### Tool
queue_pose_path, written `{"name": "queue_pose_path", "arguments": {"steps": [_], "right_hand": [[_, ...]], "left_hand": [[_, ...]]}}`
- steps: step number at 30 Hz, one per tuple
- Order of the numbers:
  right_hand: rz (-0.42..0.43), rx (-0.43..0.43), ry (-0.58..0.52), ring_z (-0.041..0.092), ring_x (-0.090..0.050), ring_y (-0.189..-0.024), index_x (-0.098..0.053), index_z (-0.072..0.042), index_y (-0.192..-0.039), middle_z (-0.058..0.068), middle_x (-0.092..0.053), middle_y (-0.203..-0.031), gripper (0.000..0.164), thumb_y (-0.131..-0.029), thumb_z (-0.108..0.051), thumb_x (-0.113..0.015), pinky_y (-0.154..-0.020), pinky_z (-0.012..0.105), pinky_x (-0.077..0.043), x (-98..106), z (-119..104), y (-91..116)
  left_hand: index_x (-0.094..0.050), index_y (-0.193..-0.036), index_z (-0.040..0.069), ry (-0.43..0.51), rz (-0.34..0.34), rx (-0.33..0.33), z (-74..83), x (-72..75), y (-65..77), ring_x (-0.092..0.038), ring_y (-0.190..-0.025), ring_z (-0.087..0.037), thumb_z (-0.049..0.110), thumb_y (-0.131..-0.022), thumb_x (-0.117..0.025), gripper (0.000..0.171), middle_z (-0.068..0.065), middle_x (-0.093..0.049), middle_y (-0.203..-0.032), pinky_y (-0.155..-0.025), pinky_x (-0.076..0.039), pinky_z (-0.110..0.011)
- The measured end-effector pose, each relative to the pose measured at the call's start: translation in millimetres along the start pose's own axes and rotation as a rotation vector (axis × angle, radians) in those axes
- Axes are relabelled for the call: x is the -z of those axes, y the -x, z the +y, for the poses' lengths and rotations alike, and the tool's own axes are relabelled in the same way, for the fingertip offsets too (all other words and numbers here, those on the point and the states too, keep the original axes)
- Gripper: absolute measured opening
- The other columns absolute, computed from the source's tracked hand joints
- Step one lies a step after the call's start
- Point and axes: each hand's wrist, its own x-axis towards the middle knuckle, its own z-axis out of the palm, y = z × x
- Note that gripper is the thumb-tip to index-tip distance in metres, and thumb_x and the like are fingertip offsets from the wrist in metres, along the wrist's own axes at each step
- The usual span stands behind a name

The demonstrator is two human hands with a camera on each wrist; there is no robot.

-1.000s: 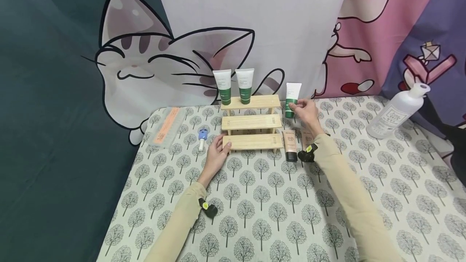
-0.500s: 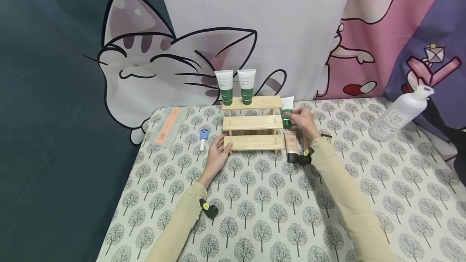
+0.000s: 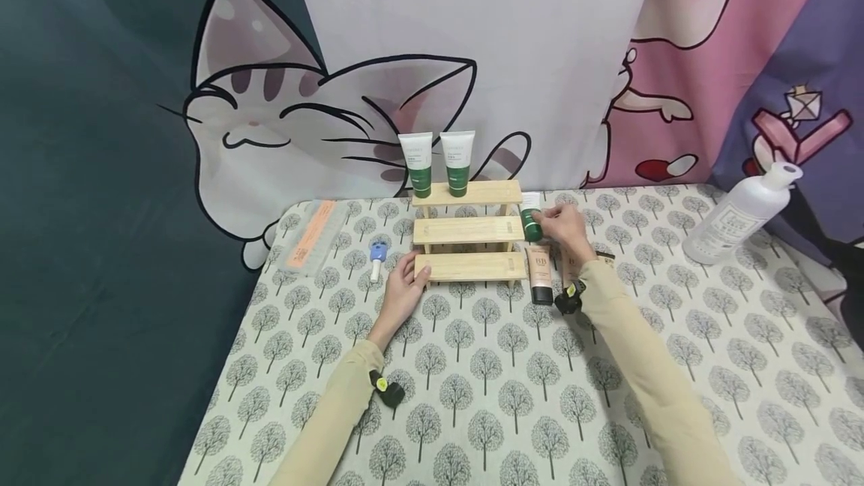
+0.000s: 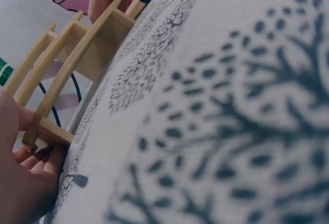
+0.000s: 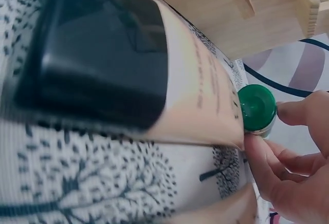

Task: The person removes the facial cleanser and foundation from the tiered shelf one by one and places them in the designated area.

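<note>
A three-tier wooden display stand (image 3: pixel 469 267) sits on the table. My left hand (image 3: pixel 403 283) grips the left end of its lowest step; in the left wrist view the thumb lies over the board (image 4: pixel 77 64) and the fingers curl beneath. To the right of the stand, my right hand (image 3: pixel 565 227) pinches a white-and-green squeeze tube (image 3: pixel 531 217), low beside the upper steps. Its green cap (image 5: pixel 257 107) shows between thumb and fingers in the right wrist view. Two matching tubes, one left (image 3: pixel 417 165) and one right (image 3: pixel 457 163), stand upright on the top step.
A BB cream tube (image 3: pixel 540 274) lies right of the stand, with another (image 3: pixel 569 265) partly hidden under my right wrist. A white pump-less bottle (image 3: pixel 739 212) stands farther right. Left lie a blue-and-white small item (image 3: pixel 377 259) and a clear packet (image 3: pixel 312 237) with an orange label.
My right hand has brought the white-and-green tube left and down toward the table, beside the stand. The left hand keeps its grip on the lowest step.
</note>
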Motion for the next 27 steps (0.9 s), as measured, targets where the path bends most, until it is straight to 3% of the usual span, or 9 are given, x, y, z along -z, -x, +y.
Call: {"name": "queue_pose_path", "arguments": {"steps": [7, 19, 23, 27], "right_hand": [[0.076, 0.08, 0.034, 0.03, -0.062, -0.097, -0.065, 0.001, -0.118, 0.02, -0.067, -0.111, 0.043, -0.1, -0.037, -0.06, -0.086, 0.039, -0.055, 10, -4, 7], [0.237, 0.224, -0.109, 0.03, -0.062, -0.105, -0.066, 0.0, -0.123, 0.021, -0.068, -0.117, 0.039, -0.099, -0.029, -0.061, -0.087, 0.029, -0.049, 28, -42, 22], [0.238, 0.234, -0.154, 0.026, -0.062, -0.106, -0.066, -0.003, -0.124, 0.018, -0.069, -0.12, 0.037, -0.098, -0.03, -0.063, -0.091, 0.029, -0.051, 29, -60, 28], [0.201, 0.267, -0.203, 0.028, -0.063, -0.112, -0.064, -0.002, -0.127, 0.019, -0.068, -0.125, 0.038, -0.098, -0.028, -0.065, -0.1, 0.037, -0.055, 26, -79, 37]], "left_hand": [[-0.039, -0.151, -0.002, 0.02, 0.028, -0.013, -8.0, -2.2, -0.8, -0.054, -0.135, -0.04, 0.011, -0.101, -0.061, 0.056, -0.027, -0.047, -0.151, -0.11, -0.052, -0.038], [-0.039, -0.151, -0.002, -0.015, 0.043, 0.002, -2.1, -2.1, 1.9, -0.055, -0.134, -0.04, 0.01, -0.1, -0.06, 0.056, -0.027, -0.048, -0.15, -0.11, -0.053, -0.038], [-0.04, -0.15, -0.002, -0.009, 0.046, -0.001, -2.9, -2.2, 1.6, -0.055, -0.134, -0.039, 0.01, -0.1, -0.061, 0.055, -0.026, -0.05, -0.149, -0.108, -0.054, -0.037], [-0.04, -0.15, -0.003, -0.002, 0.045, -0.012, -4.3, -2.1, 1.9, -0.055, -0.135, -0.038, 0.011, -0.101, -0.061, 0.055, -0.026, -0.051, -0.149, -0.109, -0.054, -0.037]]}}
